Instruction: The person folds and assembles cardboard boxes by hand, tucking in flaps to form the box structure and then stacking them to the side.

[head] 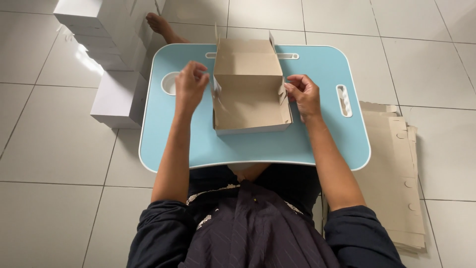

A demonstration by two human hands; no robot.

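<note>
The floor (54, 149) is made of big pale grey tiles with thin dark lines between them. Bright light shines on the tiles at the top left. A small light blue surface (258, 146) with a white edge stands on the floor. It has a round cup hole (169, 83) on one side and a long slot (344, 100) on the other. It has round corners.

head camera looks steeply down, close.
</note>
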